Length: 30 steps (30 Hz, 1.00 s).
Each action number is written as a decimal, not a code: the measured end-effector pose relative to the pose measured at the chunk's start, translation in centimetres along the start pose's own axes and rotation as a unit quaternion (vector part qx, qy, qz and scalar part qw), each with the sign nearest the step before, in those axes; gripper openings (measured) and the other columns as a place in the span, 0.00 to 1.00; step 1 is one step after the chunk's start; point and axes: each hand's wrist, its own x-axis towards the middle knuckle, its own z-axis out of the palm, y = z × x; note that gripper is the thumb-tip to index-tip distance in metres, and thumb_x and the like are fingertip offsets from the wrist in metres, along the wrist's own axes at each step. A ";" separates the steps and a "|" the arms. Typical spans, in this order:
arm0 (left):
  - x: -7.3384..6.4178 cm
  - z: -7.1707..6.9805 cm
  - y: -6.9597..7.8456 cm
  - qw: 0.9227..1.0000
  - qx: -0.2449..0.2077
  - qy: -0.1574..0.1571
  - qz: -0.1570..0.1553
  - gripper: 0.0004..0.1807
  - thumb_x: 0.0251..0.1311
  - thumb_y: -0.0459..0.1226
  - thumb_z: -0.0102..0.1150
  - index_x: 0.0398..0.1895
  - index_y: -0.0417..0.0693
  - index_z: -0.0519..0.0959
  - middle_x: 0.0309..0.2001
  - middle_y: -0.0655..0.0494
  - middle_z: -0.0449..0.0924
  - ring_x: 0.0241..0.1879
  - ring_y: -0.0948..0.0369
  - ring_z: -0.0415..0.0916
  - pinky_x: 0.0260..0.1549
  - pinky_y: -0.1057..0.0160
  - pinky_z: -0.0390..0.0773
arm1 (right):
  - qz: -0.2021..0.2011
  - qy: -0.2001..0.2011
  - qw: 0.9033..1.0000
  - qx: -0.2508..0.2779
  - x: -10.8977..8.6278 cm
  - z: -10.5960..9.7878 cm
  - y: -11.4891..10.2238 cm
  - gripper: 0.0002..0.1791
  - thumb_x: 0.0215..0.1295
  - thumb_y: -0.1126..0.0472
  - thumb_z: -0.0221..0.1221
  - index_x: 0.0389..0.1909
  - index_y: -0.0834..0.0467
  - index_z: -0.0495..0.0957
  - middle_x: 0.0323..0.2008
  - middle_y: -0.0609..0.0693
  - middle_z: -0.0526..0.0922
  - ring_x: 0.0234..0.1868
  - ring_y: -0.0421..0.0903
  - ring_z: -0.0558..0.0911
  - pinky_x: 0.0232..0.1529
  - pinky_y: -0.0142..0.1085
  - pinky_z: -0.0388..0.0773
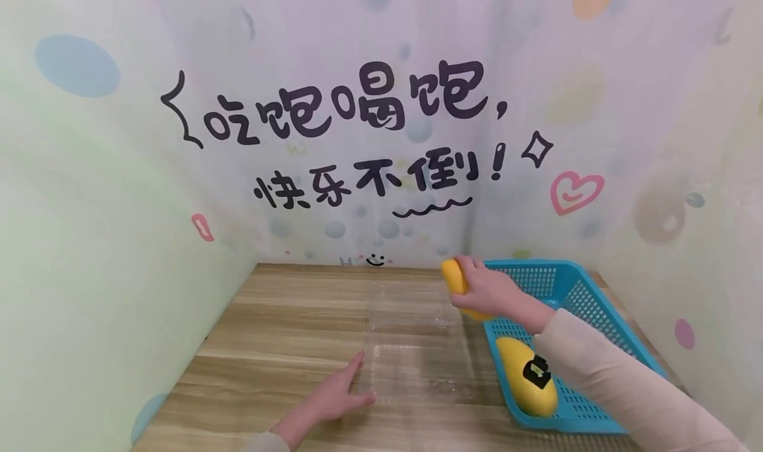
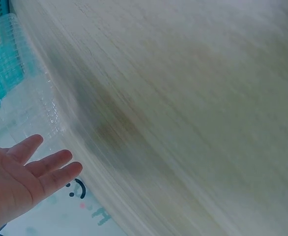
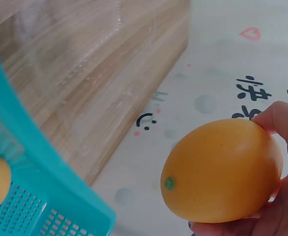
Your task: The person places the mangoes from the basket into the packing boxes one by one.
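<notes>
My right hand (image 1: 491,291) grips a yellow-orange mango (image 3: 222,172) over the left rim of the blue basket, near its back corner. A small green stem spot marks one end of the fruit in the right wrist view; fingers and palm cover its other end. A clear plastic container (image 1: 411,372) with its lid raised behind lies on the table left of the basket. Beside the container's front left corner is my left hand (image 1: 330,395), thumb and fingers spread and holding nothing. The left wrist view shows that hand's extended fingers (image 2: 55,162).
The blue perforated basket (image 1: 605,313) stands on the right of the wooden table (image 1: 268,346). In its front left part lies another yellow mango (image 1: 524,379) with a black label. A printed curtain (image 1: 357,28) hangs behind the table and along both sides.
</notes>
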 end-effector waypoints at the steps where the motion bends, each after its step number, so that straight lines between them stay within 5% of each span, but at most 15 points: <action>1: 0.0 0.0 0.0 1.000 -0.001 0.000 0.000 0.50 0.52 0.56 0.58 0.69 0.36 0.49 0.63 0.38 0.63 0.59 0.40 0.64 0.57 0.41 0.63 | 0.000 0.002 1.000 0.004 0.1 0.1 -0.2 0.39 0.51 0.50 0.56 0.63 0.58 0.53 0.39 0.56 0.71 0.25 0.46 0.71 0.22 0.33 0.70; 15: 0.1 -0.1 -0.1 1.000 0.006 0.005 0.008 0.49 0.53 0.56 0.57 0.69 0.36 0.49 0.64 0.40 0.63 0.58 0.41 0.65 0.57 0.42 0.65 | 0.012 0.037 0.997 0.069 2.1 1.8 -3.6 0.38 0.50 0.50 0.57 0.60 0.62 0.55 0.36 0.54 0.71 0.26 0.47 0.71 0.22 0.33 0.70; 30: 0.0 -0.2 -0.2 1.000 0.003 0.000 0.007 0.48 0.54 0.56 0.56 0.69 0.37 0.50 0.63 0.41 0.64 0.59 0.41 0.65 0.57 0.42 0.64 | 0.062 0.025 0.987 0.145 3.9 5.2 -6.5 0.39 0.49 0.49 0.57 0.61 0.60 0.56 0.35 0.53 0.71 0.28 0.46 0.72 0.23 0.34 0.70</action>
